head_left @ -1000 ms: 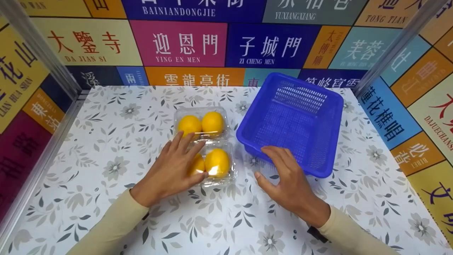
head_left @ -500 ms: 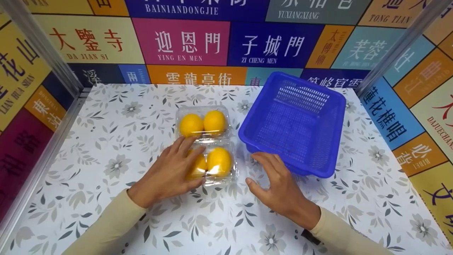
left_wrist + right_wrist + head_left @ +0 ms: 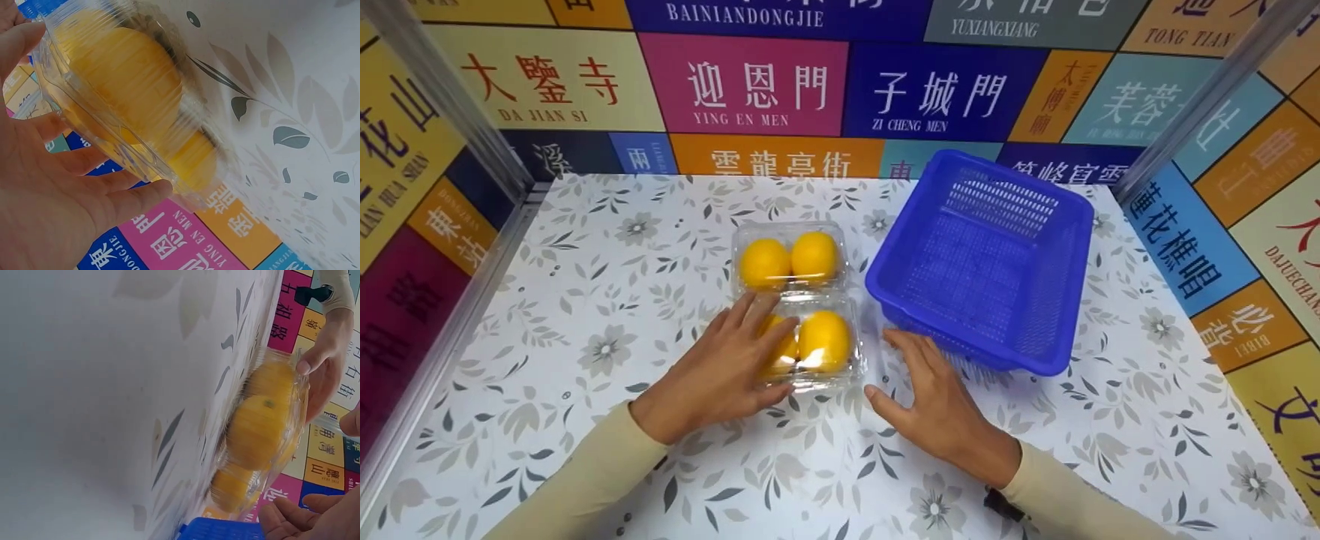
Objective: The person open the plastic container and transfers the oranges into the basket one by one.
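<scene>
Two clear plastic clamshell boxes stand one behind the other on the patterned tabletop. In the near box (image 3: 855,341) and the far box (image 3: 787,230) sit yellow-orange oranges (image 3: 824,341), two showing in each. My left hand (image 3: 720,367) lies over the left part of the near box, its fingers spread on the lid and its thumb by the front edge; it covers much of one orange. The left wrist view shows the fingertips (image 3: 163,190) at the lid. My right hand (image 3: 941,412), fingers loosely bent and holding nothing, is beside the near box's right side.
A blue plastic basket (image 3: 877,281) with perforated walls stands right of the boxes, with nothing inside it. Wall panels (image 3: 750,86) with printed signs close off the back and both sides. Metal posts (image 3: 1207,94) rise at the back corners.
My right hand has moved left, away from the basket's near rim and closer to the near box. The left hand's fingers have drawn back slightly on the lid; the boxes stay put.
</scene>
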Motion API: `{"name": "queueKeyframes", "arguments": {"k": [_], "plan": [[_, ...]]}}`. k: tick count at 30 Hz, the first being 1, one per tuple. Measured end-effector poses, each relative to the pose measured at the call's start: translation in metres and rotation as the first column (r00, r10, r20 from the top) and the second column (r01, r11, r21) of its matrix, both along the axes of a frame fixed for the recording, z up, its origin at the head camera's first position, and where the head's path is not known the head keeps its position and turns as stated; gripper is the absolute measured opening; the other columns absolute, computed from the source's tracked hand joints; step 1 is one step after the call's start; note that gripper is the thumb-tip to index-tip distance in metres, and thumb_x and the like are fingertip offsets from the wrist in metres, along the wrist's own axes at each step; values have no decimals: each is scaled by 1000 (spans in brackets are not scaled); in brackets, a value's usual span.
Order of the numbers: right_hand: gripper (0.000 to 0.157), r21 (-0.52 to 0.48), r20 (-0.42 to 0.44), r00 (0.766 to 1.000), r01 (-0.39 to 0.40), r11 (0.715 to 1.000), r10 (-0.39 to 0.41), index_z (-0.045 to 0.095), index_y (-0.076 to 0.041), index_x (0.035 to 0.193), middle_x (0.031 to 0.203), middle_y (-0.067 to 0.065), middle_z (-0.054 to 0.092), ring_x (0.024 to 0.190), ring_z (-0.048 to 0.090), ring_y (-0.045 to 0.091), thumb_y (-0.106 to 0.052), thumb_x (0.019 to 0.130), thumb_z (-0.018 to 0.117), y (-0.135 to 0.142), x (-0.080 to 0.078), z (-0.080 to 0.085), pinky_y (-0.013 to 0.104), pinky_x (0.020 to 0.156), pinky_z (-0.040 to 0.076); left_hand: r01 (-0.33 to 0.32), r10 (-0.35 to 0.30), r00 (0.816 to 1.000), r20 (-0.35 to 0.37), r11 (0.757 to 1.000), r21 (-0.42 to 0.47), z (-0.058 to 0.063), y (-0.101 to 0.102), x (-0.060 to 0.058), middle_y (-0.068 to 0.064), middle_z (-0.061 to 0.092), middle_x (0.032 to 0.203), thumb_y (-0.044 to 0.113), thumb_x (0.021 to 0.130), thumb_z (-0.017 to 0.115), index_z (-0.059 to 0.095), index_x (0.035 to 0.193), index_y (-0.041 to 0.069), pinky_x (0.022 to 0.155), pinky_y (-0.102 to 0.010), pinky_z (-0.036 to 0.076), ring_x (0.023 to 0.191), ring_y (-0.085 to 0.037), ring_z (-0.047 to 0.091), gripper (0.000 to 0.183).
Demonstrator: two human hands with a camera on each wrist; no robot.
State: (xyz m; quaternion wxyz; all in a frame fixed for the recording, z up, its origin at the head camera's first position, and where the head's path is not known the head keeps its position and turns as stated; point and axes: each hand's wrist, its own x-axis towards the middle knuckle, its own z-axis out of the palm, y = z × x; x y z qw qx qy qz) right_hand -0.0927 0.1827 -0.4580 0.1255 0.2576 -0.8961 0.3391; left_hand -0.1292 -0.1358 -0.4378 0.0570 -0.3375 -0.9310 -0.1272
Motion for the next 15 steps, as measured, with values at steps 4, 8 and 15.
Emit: {"name": "queueKeyframes", "arguments": {"k": [4,8,15], "plan": [[73,-35,122,993,16,999,-12,50,-4,158,149,15,61,131,62,35,-27,97,83,-6,3,-2,52,102,58,8,-8,1000,-7,1000,4,0,-1,0,-23,40,169,50,95,82,57,157,12,116,-72,45,155,-54,37,77],[75,-56,169,986,17,998,-7,48,-4,159,149,17,60,132,61,37,-27,97,83,-10,3,-6,52,104,58,19,-19,1000,-9,1000,5,1,-1,-1,-23,41,168,49,96,82,57,157,12,116,-71,46,154,-55,38,76],[77,-66,227,974,25,998,-9,46,-4,159,150,18,59,133,61,36,-26,96,84,-16,1,-12,53,104,57,31,-31,999,5,1000,-2,3,-3,-1,-25,40,168,48,97,79,57,157,10,117,-73,43,153,-58,38,74]]}}
